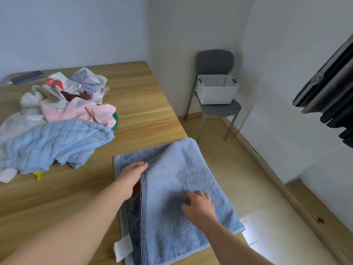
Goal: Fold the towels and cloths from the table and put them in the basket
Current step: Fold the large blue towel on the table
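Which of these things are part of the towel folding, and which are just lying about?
Job: blue terry towel; heap of unfolded cloths; white perforated plastic basket.
Lying about: grey plastic chair under the basket; dark flat object on the wooden table; dark hanging clothes.

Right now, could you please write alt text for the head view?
Two hands fold a blue towel on a table, left hand at its striped edge, right hand on top. Loose cloths lie to the left; a white basket sits on a chair.
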